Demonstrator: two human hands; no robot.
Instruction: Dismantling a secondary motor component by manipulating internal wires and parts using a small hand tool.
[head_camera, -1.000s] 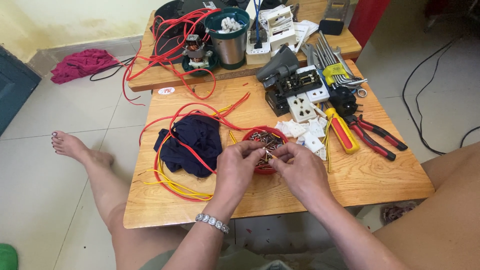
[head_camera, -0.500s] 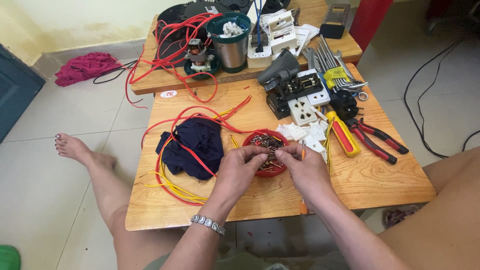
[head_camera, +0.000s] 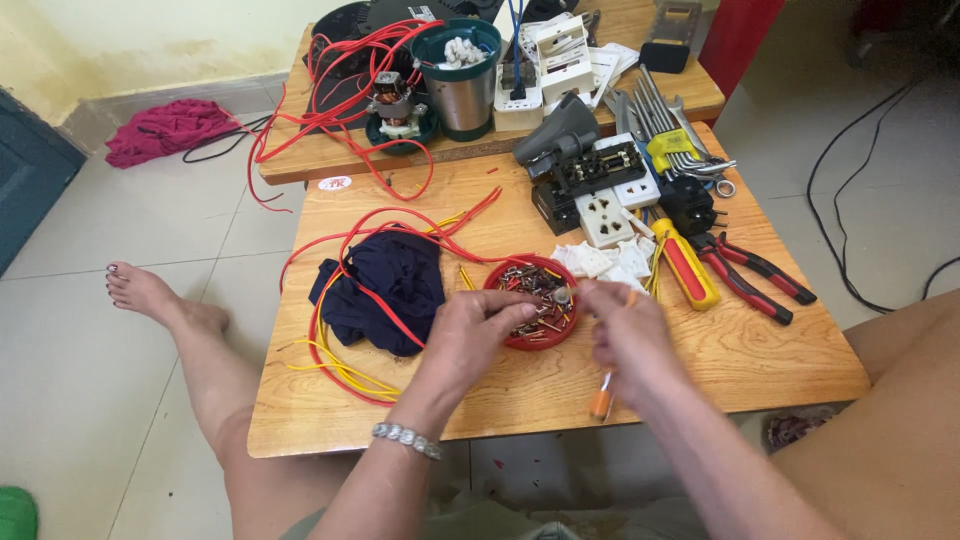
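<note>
I see the left hand with fingers curled, picking in the red dish of screws at the wooden table's centre; the right hand grips an orange-handled screwdriver beside it.

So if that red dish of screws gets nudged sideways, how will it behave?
The red dish looks shallow and flat-bottomed, so it would probably slide on the smooth wooden table rather than tip. It is heaped with small screws, so it is likely heavy for its size, and some may spill.
</note>
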